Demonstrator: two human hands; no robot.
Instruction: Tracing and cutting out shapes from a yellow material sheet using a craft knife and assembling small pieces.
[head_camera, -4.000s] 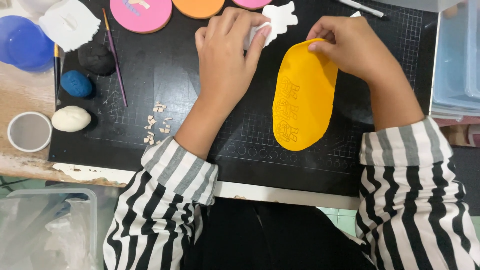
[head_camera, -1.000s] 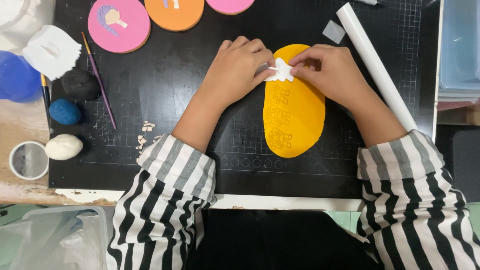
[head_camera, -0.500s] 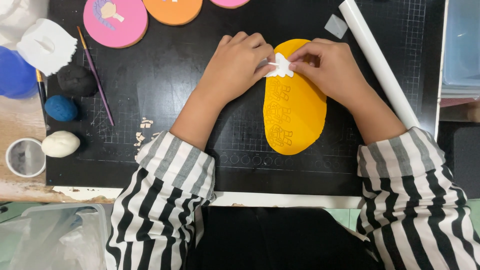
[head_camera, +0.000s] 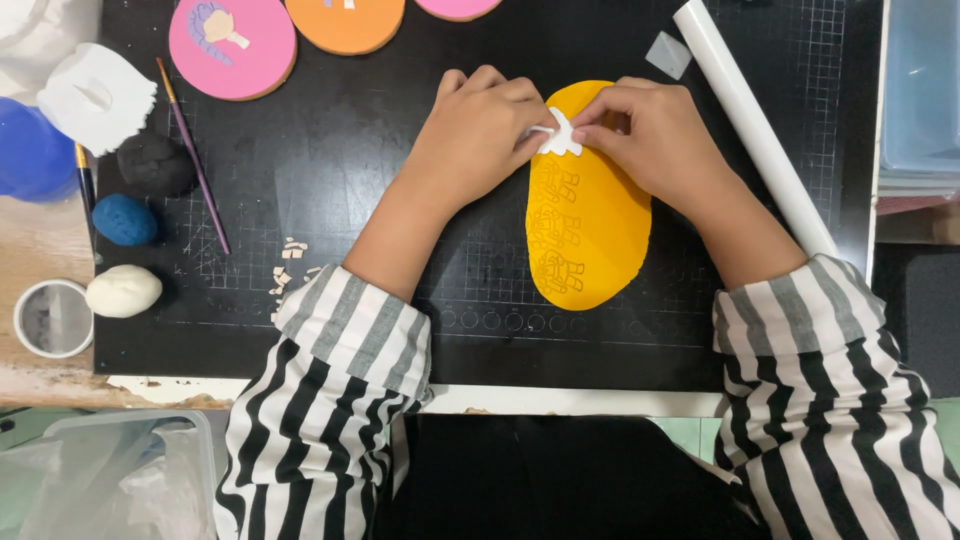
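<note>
- Yellow clay slab (head_camera: 588, 215) lies flat on the black cutting mat (head_camera: 330, 200) on the counter; a small white clay cutout (head_camera: 560, 135) sits at its upper end.
- Head view: left hand (head_camera: 480, 130) and right hand (head_camera: 645, 135) meet over the cutout, fingertips pinching it from both sides, wrists low, palms down.
- Risk, as I judge it: pressing too hard could squash the thin cutout or dent the stamped slab.
- White roller (head_camera: 755, 125) lies just right.
</note>
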